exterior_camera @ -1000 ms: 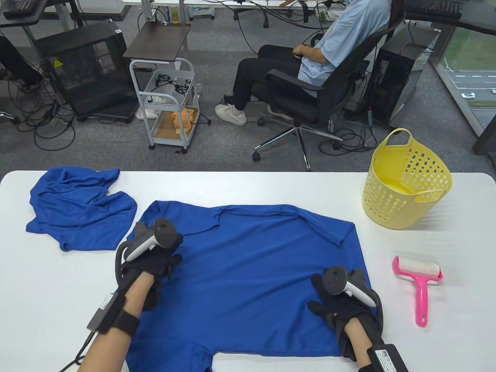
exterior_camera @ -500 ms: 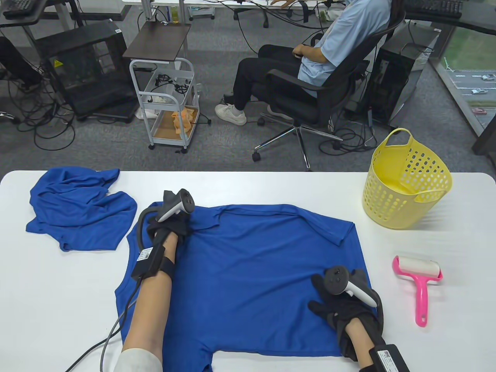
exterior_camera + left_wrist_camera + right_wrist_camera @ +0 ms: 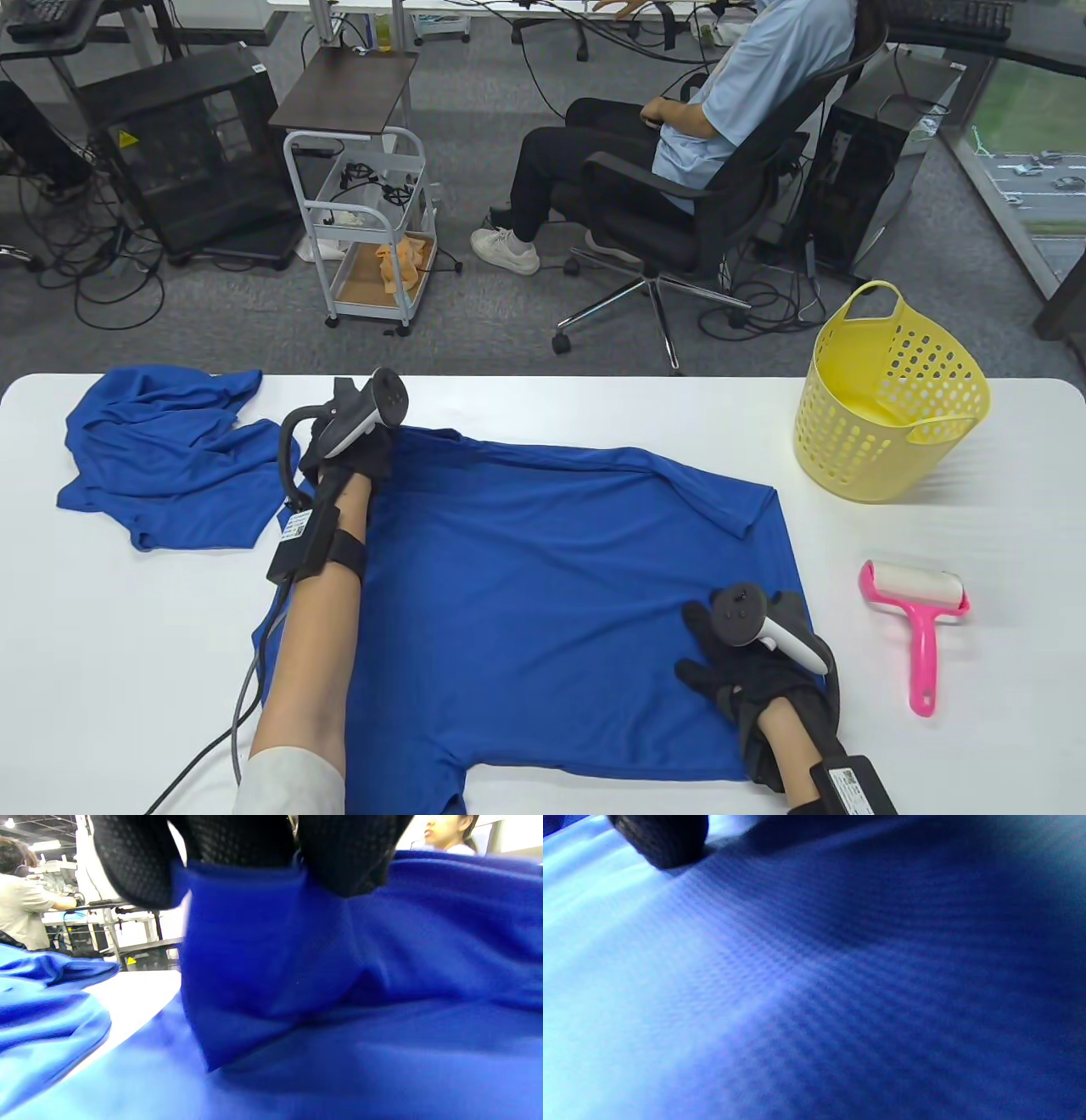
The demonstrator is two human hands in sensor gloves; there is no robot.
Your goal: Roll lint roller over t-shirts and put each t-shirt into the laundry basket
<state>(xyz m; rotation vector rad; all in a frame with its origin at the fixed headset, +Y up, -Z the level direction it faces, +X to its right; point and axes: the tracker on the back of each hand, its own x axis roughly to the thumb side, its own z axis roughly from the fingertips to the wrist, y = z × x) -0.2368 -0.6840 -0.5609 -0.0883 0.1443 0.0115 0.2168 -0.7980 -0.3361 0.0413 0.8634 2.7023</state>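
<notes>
My left fingers curl over and pinch a raised fold of the spread t-shirt, the cloth bunched between them in the left wrist view. My left hand sits at the shirt's 11 o'clock corner, near the table's far edge. My right hand lies flat and released on the shirt's 4 o'clock area, fingers straight and spread, one fingertip pressing the weave in the right wrist view.

The spread t-shirt is plain royal blue, fine-knit, mostly smooth. Its long axis runs 9 to 3 across the table; a sleeve hangs over the near edge around 7 o'clock.

A second blue t-shirt lies crumpled at 10 o'clock, just beside the first.

The lint roller, pink with a white roll, lies at 3 o'clock, handle pointing to 6. The yellow laundry basket stands upright at 2 o'clock.
</notes>
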